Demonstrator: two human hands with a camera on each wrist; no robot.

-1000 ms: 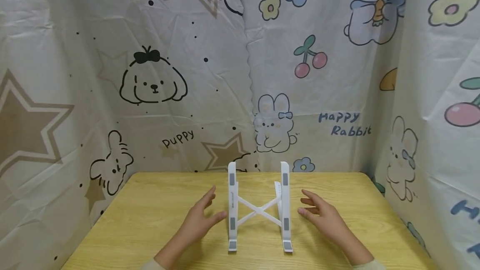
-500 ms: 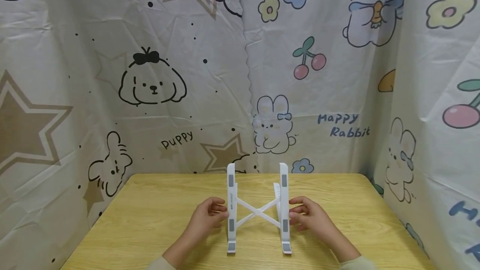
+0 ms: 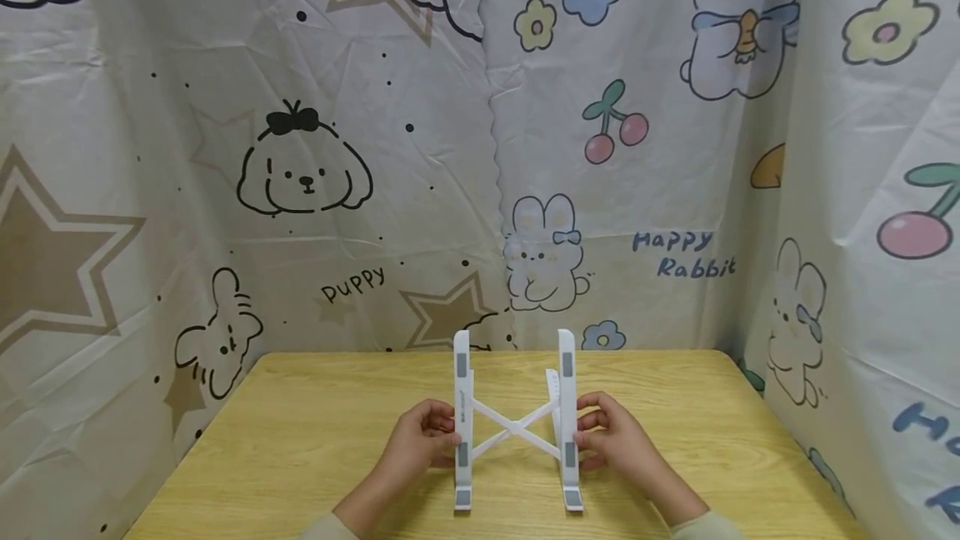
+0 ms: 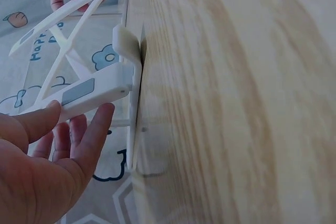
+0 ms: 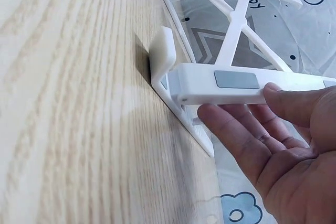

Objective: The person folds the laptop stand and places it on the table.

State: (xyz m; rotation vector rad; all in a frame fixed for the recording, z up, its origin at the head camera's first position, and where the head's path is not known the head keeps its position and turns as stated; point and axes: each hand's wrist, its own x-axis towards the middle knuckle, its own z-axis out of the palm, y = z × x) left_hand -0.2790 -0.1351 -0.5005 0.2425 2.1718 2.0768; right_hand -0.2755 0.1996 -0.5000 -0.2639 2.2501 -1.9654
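A white folding stand (image 3: 513, 430) with two long side rails and an X-shaped cross brace stands on the wooden table (image 3: 300, 448), its rails running away from me. My left hand (image 3: 426, 438) holds the left rail near its middle. In the left wrist view the thumb lies on top of the rail (image 4: 89, 94) and the fingers (image 4: 90, 135) curl under it. My right hand (image 3: 609, 438) holds the right rail the same way. In the right wrist view its thumb and fingers (image 5: 247, 129) pinch the rail (image 5: 236, 83) beside a grey pad.
Cartoon-printed cloth (image 3: 315, 173) hangs close behind the table and along both sides. The table's back edge (image 3: 360, 354) lies just beyond the stand's far ends. Bare tabletop shows left and right of the hands.
Both hands moved inward from open positions beside the stand and took hold of its two side rails. The stand itself has stayed in place.
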